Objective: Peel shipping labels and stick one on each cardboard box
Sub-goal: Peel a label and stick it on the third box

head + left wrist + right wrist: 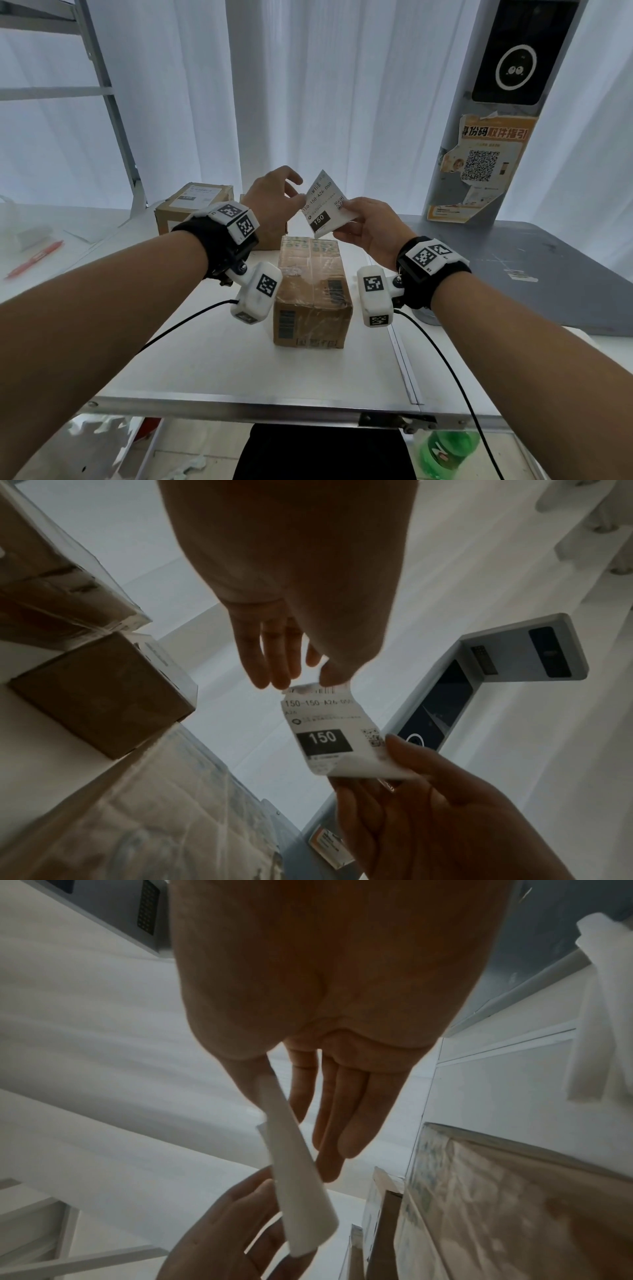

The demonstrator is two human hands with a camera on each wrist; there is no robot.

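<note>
A white shipping label (323, 209) printed with "150" hangs in the air between both hands. My left hand (296, 195) pinches its upper left edge, thumb and fingertips (274, 679) at the label (329, 731). My right hand (346, 219) grips the lower right corner, thumb on the printed face. In the right wrist view the label (294, 1177) shows edge-on, curling. Below the hands stands a taped cardboard box (313, 291) with no such label on top. A labelled box (193, 205) sits at the back left. Another box (274, 236) is mostly hidden behind my left hand.
A red pen (34, 258) lies at the far left of the white table (239, 377). A grey kiosk post (507, 102) with a screen and poster rises at the back right, by a grey tabletop (548, 274). A green bottle (445, 452) lies under the table.
</note>
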